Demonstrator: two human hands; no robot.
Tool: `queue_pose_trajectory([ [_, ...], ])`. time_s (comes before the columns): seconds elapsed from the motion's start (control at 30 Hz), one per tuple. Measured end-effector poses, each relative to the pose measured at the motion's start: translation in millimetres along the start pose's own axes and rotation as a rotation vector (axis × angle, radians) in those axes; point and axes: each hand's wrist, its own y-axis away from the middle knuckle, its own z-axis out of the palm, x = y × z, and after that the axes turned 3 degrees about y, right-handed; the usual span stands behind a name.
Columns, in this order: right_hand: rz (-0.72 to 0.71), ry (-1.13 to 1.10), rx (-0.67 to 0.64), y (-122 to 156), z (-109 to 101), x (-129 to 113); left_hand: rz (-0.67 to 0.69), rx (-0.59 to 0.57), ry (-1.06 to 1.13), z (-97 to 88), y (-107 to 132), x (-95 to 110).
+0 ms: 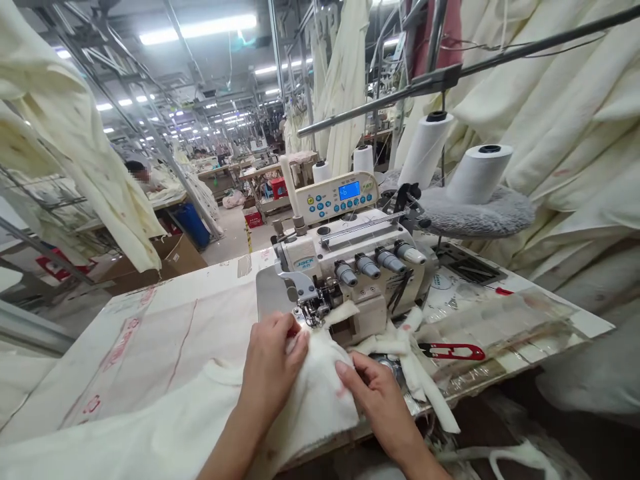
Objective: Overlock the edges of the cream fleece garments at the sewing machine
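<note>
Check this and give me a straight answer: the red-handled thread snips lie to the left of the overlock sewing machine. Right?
No, the side is wrong. The red-handled thread snips lie to the right of the JACK overlock sewing machine, not the left, as the head view shows.

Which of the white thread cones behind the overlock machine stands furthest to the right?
The end cone, standing on the grey fluffy pad; the other three stand further left, toward the blue display panel.
</note>
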Motion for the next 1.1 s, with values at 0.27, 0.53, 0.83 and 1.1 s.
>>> queue_pose_trajectory([
  [0.27, 0.092, -0.237, -0.075, -11.6, 0.1, 2.2, 0.031, 0.038, -0.084, 0.0, -12.2, -1.6],
  [0.53, -0.023, -0.305, -0.208, 6.1, -0.9, 2.9, 0.478, 0.388, -0.189, 37.1, 68.2, -12.3],
  [0.83, 0.042, -0.436, -0.269, 20.9, 7.5, -5.0, 0.515, 0.383, -0.047, 33.9, 73.7, 13.1],
  [1.1, 0.046, -0.339, -0.178, 16.2, 8.9, 8.9, 0.369, 0.140, -0.049, 11.5, 46.9, 15.8],
])
